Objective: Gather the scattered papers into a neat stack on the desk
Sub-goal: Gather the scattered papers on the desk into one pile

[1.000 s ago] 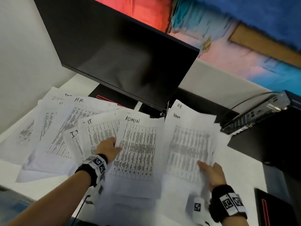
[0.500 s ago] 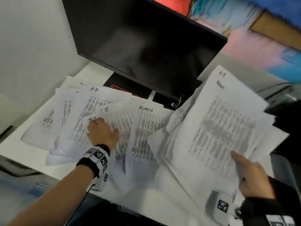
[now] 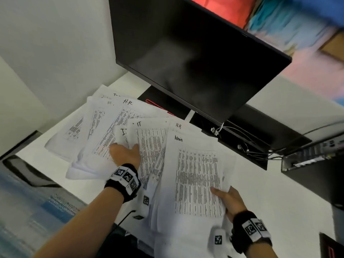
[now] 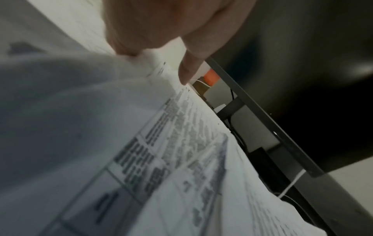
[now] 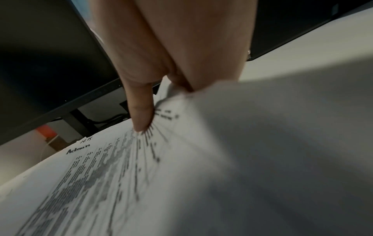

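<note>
From the head view, the right hand (image 3: 229,200) pinched a sheaf topped "Admin" (image 3: 197,175) over the desk (image 3: 279,192); the left hand (image 3: 125,154) grasped fanned papers (image 3: 111,127). The left wrist view showed fingers (image 4: 189,70) pinching a sheet; the right wrist view, a thumb pressing print. Best to sweep both bundles together and square the edges.
</note>
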A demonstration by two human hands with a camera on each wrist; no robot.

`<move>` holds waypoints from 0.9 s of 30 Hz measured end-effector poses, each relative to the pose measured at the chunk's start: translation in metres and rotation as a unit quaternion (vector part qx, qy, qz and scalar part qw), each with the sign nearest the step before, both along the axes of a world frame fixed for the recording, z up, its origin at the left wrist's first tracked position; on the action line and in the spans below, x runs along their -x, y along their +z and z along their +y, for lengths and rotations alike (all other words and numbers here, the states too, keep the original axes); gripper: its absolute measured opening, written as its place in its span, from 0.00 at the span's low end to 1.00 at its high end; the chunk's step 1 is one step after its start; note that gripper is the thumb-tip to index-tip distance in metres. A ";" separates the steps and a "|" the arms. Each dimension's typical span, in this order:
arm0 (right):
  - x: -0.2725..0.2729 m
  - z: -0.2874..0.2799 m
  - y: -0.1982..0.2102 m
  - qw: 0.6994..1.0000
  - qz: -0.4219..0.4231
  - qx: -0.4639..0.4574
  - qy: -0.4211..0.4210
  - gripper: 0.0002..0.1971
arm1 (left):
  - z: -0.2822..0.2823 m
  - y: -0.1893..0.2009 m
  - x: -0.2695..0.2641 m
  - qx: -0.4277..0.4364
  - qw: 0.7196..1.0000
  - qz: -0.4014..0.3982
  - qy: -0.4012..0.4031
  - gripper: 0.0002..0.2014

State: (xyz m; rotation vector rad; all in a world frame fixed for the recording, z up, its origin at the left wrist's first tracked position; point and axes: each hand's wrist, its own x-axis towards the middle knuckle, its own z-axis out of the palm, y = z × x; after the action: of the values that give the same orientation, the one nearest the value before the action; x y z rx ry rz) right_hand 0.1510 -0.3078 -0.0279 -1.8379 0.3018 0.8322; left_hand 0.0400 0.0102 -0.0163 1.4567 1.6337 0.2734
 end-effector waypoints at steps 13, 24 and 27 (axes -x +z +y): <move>-0.030 -0.065 -0.016 0.994 0.064 -0.056 -0.072 0.52 | -0.036 0.010 -0.046 -0.018 0.923 -0.081 -0.376 0.23; -0.018 -0.032 0.001 0.994 0.053 -0.058 -0.076 0.12 | -0.021 -0.009 -0.051 -0.202 0.924 0.100 -0.308 0.36; -0.013 -0.027 0.002 0.991 0.059 -0.077 -0.088 0.15 | -0.013 -0.014 -0.045 -0.146 0.929 0.062 -0.335 0.40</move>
State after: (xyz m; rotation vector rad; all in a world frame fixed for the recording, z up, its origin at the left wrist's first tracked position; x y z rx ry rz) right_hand 0.1638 -0.3349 -0.0257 -1.5974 0.4568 0.8195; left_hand 0.0846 -0.0028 -0.0304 2.2025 1.1224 0.0305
